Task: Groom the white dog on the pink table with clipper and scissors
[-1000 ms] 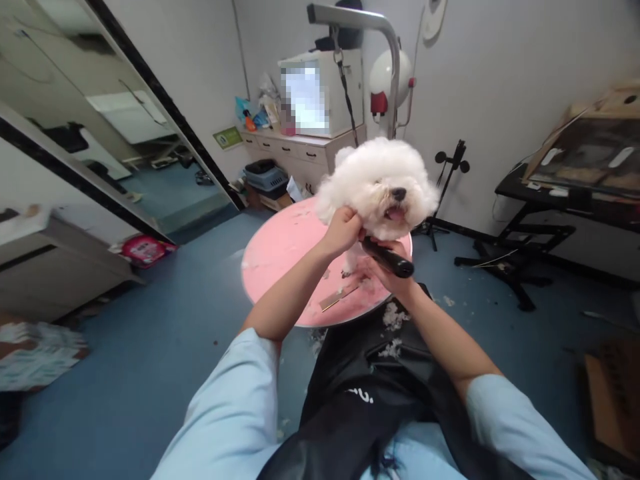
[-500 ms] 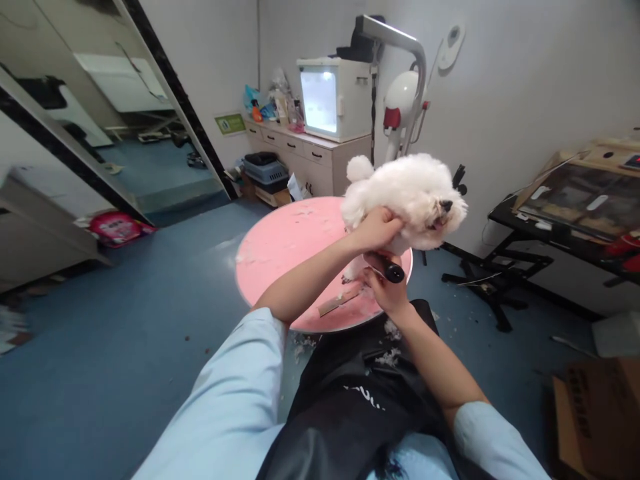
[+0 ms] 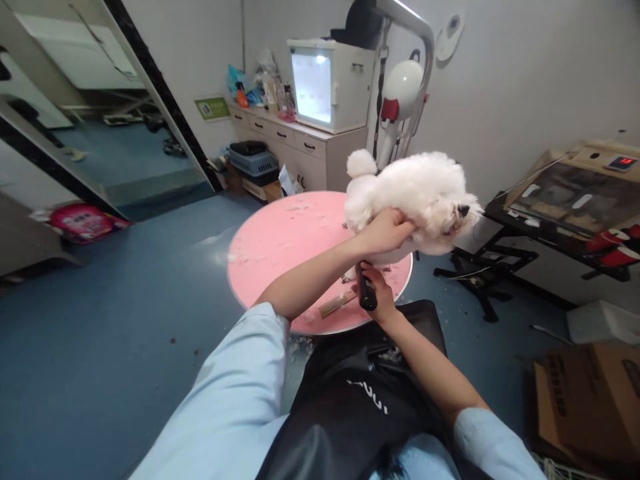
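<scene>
A fluffy white dog (image 3: pixel 415 183) stands at the right side of a round pink table (image 3: pixel 280 247), its head turned to the right. My left hand (image 3: pixel 387 232) is closed on the fur below its neck and chest. Wrapped round a black clipper (image 3: pixel 367 290), my right hand (image 3: pixel 381 297) is low in front of the dog, below my left hand. The clipper's front end is near the dog's underside, and its blade is hidden. A flat comb (image 3: pixel 337 303) lies on the table close to the clipper, among tufts of white fur.
A grooming arm (image 3: pixel 413 23) rises behind the dog. Behind the table stand a drawer cabinet (image 3: pixel 280 133) and a lit white box (image 3: pixel 333 87). To the right are a black stand (image 3: pixel 485 280) with a clear-lidded case, and a cardboard box (image 3: pixel 590 400) on the floor.
The clipper has swung from pointing rightward to pointing down toward me, and my right hand has turned with it. The dog's head and my left hand have shifted slightly right. The view has shifted too.
</scene>
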`<state>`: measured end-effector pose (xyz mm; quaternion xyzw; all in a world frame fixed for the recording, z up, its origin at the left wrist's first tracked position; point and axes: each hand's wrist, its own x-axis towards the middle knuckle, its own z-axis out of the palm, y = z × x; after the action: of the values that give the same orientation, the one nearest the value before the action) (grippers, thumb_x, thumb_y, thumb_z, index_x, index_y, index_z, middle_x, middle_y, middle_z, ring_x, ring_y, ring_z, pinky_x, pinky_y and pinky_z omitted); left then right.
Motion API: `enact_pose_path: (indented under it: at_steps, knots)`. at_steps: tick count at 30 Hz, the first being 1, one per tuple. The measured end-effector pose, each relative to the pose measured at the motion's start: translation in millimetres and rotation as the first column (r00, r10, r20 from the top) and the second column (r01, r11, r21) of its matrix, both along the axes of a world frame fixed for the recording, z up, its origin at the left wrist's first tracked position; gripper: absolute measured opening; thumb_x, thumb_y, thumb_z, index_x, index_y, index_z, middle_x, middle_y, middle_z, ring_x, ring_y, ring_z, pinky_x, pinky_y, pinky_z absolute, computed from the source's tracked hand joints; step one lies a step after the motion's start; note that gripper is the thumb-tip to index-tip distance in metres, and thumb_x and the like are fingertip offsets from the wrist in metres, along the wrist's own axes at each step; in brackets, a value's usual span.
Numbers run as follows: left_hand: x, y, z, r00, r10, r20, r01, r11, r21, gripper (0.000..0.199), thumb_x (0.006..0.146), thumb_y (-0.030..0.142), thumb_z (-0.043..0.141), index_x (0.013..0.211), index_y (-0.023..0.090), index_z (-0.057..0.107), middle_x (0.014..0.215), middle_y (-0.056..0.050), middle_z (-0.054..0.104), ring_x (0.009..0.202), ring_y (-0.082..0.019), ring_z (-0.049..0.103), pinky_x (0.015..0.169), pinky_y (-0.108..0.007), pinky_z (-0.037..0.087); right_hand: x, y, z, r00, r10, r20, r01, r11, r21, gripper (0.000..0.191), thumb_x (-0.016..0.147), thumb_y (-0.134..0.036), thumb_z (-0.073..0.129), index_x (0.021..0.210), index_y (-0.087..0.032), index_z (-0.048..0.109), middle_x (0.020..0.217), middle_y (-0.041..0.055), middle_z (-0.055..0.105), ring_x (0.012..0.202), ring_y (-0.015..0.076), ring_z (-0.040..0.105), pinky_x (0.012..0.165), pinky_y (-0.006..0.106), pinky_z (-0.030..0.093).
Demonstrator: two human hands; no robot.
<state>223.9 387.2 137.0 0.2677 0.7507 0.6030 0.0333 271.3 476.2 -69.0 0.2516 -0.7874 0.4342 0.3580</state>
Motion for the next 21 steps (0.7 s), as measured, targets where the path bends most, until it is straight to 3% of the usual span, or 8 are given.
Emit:
enact_pose_path:
  at_steps: [3,6,9,17,21]
  knots:
    - [-3,-3,-4.1,0.998,-0.056,-0.006,0.056,0.995,-0.086,0.037,0.086,0.013,0.05,0.05,0.017,0.051,0.042,0.001,0.048,0.043,-0.009,0.044,0.049,-0.025,0.034,6,19,-13.1,0.998,0.033,-0.061,-0.034,0.999,-0.02,0.038,0.086,-0.032,0.072,0.119,-0.029,0.053,0.131,0.012,0.067,0.118,0.0292,0.068,0.092,0.047,0.063]
    - [-4,-7,-6.1,0.998,-0.057,-0.006,0.056,0.996,-0.071,0.04,0.086,0.012,0.048,0.047,0.017,0.047,0.042,0.001,0.047,0.042,-0.008,0.043,0.047,-0.024,0.032,5,36,-12.1,0.982,0.019,-0.19,-0.03,0.998,-0.054,0.041,0.081,-0.029,0.076,0.115,-0.028,0.053,0.132,0.0123,0.067,0.118,0.0307,0.068,0.092,0.05,0.063]
    - [-4,-10,-8.3,0.999,-0.044,-0.013,0.043,0.998,-0.052,0.041,0.085,0.01,0.047,0.045,0.016,0.047,0.04,0.001,0.046,0.04,-0.007,0.042,0.045,-0.023,0.03,0,33,-9.7,0.973,0.036,-0.227,-0.037,0.999,-0.003,0.033,0.082,-0.028,0.075,0.109,-0.028,0.056,0.129,0.0113,0.069,0.114,0.0298,0.07,0.091,0.05,0.064]
    - [-7,-17,-10.0,0.999,0.046,0.003,-0.045,0.997,-0.059,0.039,0.078,0.007,0.046,0.041,0.016,0.049,0.038,0.001,0.046,0.04,-0.007,0.042,0.048,-0.022,0.036,-18,15,-33.9,0.99,0.142,-0.007,-0.143,0.99,-0.021,0.025,0.085,-0.028,0.071,0.109,-0.028,0.063,0.136,0.01,0.065,0.116,0.0297,0.069,0.093,0.049,0.064]
    - [-6,-21,-12.7,0.996,0.087,0.015,-0.086,0.995,-0.052,0.039,0.078,0.006,0.045,0.041,0.015,0.05,0.04,-0.001,0.049,0.041,-0.007,0.044,0.051,-0.022,0.038,-21,15,-36.3,0.989,0.147,0.001,-0.147,0.989,0.004,0.019,0.088,-0.03,0.066,0.107,-0.027,0.063,0.132,0.0083,0.069,0.112,0.0247,0.071,0.089,0.042,0.065]
